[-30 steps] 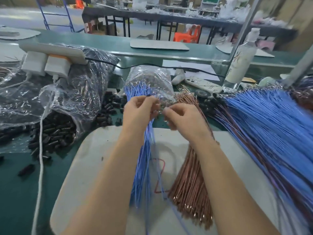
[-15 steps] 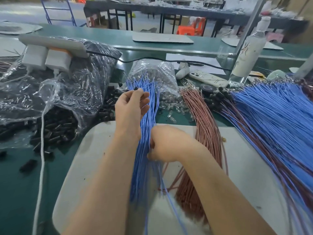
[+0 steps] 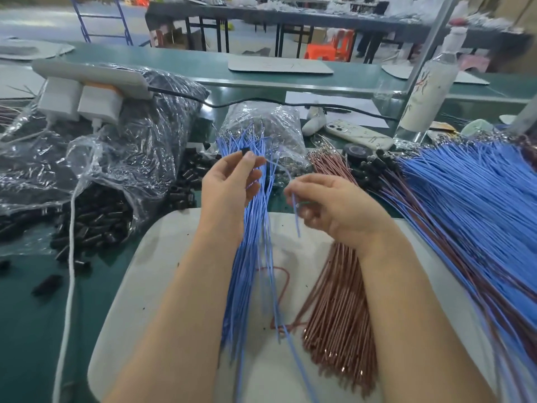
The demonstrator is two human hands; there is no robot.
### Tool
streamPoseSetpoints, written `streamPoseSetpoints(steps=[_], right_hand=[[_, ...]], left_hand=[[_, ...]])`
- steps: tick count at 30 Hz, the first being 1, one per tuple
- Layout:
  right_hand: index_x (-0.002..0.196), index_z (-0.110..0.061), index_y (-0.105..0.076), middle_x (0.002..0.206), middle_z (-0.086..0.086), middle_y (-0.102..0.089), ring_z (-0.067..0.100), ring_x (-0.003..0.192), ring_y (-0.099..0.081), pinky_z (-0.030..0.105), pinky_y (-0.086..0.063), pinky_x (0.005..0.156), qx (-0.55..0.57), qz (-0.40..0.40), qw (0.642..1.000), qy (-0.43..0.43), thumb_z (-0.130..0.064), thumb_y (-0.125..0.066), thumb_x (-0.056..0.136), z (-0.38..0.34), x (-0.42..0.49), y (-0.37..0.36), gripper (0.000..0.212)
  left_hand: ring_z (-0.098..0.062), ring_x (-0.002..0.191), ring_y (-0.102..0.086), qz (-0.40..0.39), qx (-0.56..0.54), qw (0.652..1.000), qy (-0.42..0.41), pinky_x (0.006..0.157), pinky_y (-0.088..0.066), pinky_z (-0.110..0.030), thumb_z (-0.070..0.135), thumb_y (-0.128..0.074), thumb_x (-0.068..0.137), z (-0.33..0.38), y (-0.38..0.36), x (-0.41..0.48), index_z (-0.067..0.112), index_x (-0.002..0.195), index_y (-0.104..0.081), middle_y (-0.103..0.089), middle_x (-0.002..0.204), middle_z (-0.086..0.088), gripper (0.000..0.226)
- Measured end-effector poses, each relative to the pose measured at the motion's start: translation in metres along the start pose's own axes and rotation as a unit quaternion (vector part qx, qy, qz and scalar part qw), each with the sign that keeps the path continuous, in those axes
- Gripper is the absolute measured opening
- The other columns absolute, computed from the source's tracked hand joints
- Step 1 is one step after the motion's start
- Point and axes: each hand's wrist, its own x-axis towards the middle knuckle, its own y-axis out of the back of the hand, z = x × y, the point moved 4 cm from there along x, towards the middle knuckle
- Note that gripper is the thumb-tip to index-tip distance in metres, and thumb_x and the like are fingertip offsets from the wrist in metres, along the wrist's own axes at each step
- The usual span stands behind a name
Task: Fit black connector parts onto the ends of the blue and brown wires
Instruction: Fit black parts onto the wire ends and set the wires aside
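Observation:
My left hand (image 3: 229, 187) pinches a small black connector part (image 3: 245, 151) between thumb and fingertips, held above the bundle of blue wires (image 3: 250, 257) on the grey mat. My right hand (image 3: 334, 207) is a little to the right, fingers curled round a single blue wire (image 3: 296, 216) that hangs down from it. A bundle of brown wires (image 3: 340, 315) lies on the mat under my right forearm. Loose black connector parts (image 3: 93, 225) spill from a clear bag at the left.
A large heap of blue and brown wires (image 3: 470, 216) fans over the right side. A clear bag of metal terminals (image 3: 261, 126) stands behind my hands. Behind it lie a phone (image 3: 357, 136), a white bottle (image 3: 427, 91), a power strip (image 3: 87, 80) and a white cable (image 3: 68, 286).
My right hand rose from the blue bundle and moved right, pulling a single blue wire out. My left hand has stayed near the top of the bundle with the black part.

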Motion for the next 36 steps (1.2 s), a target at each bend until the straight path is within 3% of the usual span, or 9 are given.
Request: streamPoseSetpoints(steps=[3, 5, 8, 10, 12, 14, 16, 29, 36], right_hand=[[0.083, -0.006, -0.065, 0.073, 0.006, -0.065, 0.009, 0.054, -0.058, 0.016, -0.050, 0.049, 0.248, -0.117, 0.956, 0.102, -0.009, -0.068, 0.076, -0.019, -0.008, -0.003, 0.008], [0.090, 0.001, -0.062, 0.075, 0.013, -0.063, 0.017, 0.061, -0.060, 0.023, -0.053, 0.055, 0.387, -0.274, 0.869, 0.142, 0.001, -0.066, 0.080, -0.035, -0.020, -0.010, 0.011], [0.097, 0.003, -0.061, 0.079, 0.017, -0.060, 0.025, 0.067, -0.059, 0.030, -0.051, 0.060, 0.425, -0.329, 0.822, 0.188, 0.006, -0.060, 0.086, -0.049, -0.033, -0.010, 0.012], [0.095, -0.005, -0.064, 0.079, 0.010, -0.063, 0.018, 0.065, -0.060, 0.024, -0.052, 0.059, 0.354, -0.208, 0.883, 0.226, 0.000, -0.060, 0.086, -0.045, -0.027, -0.003, 0.011], [0.088, -0.014, -0.062, 0.076, 0.002, -0.067, 0.011, 0.064, -0.062, 0.020, -0.053, 0.059, 0.223, 0.026, 0.941, 0.252, -0.004, -0.058, 0.089, -0.034, -0.016, 0.011, 0.011], [0.083, -0.016, -0.057, 0.069, -0.001, -0.067, 0.009, 0.061, -0.062, 0.020, -0.052, 0.060, 0.103, 0.252, 0.928, 0.255, -0.001, -0.056, 0.092, -0.024, -0.010, 0.021, 0.017], [0.082, -0.015, -0.054, 0.069, 0.002, -0.064, 0.010, 0.061, -0.062, 0.022, -0.051, 0.061, 0.043, 0.334, 0.908, 0.251, -0.002, -0.055, 0.094, -0.017, -0.006, 0.020, 0.018], [0.078, -0.014, -0.058, 0.073, 0.006, -0.064, 0.013, 0.066, -0.062, 0.024, -0.051, 0.065, -0.031, 0.302, 0.903, 0.305, -0.008, -0.055, 0.095, -0.017, -0.007, 0.002, 0.018], [0.077, -0.021, -0.059, 0.069, -0.003, -0.064, 0.019, 0.070, -0.063, 0.044, -0.055, 0.077, -0.085, 0.308, 0.896, 0.310, -0.014, -0.058, 0.091, -0.012, -0.004, 0.003, 0.016]], left_hand=[[-0.002, 0.069, -0.062, -0.027, 0.025, 0.999, -0.011, 0.071, -0.050, -0.020, 0.015, -0.059, 0.093, -0.003, -0.005, -0.002, 0.020, 0.090, -0.061, -0.074, 0.082, 0.006, 0.006], [-0.004, 0.070, -0.063, -0.035, 0.048, 0.998, -0.038, 0.071, -0.051, -0.020, 0.010, -0.059, 0.091, -0.003, -0.008, -0.002, 0.018, 0.092, -0.059, -0.073, 0.083, 0.004, 0.007], [-0.009, 0.076, -0.064, -0.054, 0.090, 0.992, -0.068, 0.076, -0.052, -0.021, 0.005, -0.061, 0.089, -0.003, -0.013, -0.004, 0.017, 0.091, -0.059, -0.072, 0.088, -0.001, 0.012], [-0.012, 0.080, -0.063, -0.070, 0.129, 0.986, -0.084, 0.081, -0.053, -0.023, 0.004, -0.062, 0.089, -0.004, -0.015, -0.007, 0.018, 0.090, -0.059, -0.069, 0.091, -0.004, 0.014], [-0.009, 0.078, -0.063, -0.073, 0.191, 0.972, -0.114, 0.080, -0.053, -0.022, 0.006, -0.063, 0.088, -0.005, -0.017, -0.009, 0.022, 0.090, -0.059, -0.067, 0.093, 0.001, 0.017], [-0.008, 0.077, -0.063, -0.064, 0.255, 0.953, -0.154, 0.072, -0.051, -0.015, 0.007, -0.064, 0.088, -0.005, -0.018, -0.010, 0.026, 0.087, -0.057, -0.064, 0.088, 0.010, 0.021], [-0.009, 0.078, -0.061, -0.060, 0.290, 0.938, -0.180, 0.066, -0.047, -0.009, 0.005, -0.064, 0.087, -0.006, -0.019, -0.011, 0.021, 0.088, -0.057, -0.061, 0.084, 0.011, 0.017], [0.002, 0.083, -0.064, -0.063, 0.315, 0.922, -0.217, 0.077, -0.049, -0.010, 0.004, -0.062, 0.087, -0.008, -0.019, -0.015, 0.014, 0.093, -0.057, -0.064, 0.086, 0.011, 0.013], [-0.009, 0.084, -0.061, -0.068, 0.407, 0.872, -0.263, 0.079, -0.046, -0.018, 0.013, -0.064, 0.088, -0.008, -0.021, -0.017, 0.016, 0.090, -0.062, -0.066, 0.085, 0.007, 0.005]])
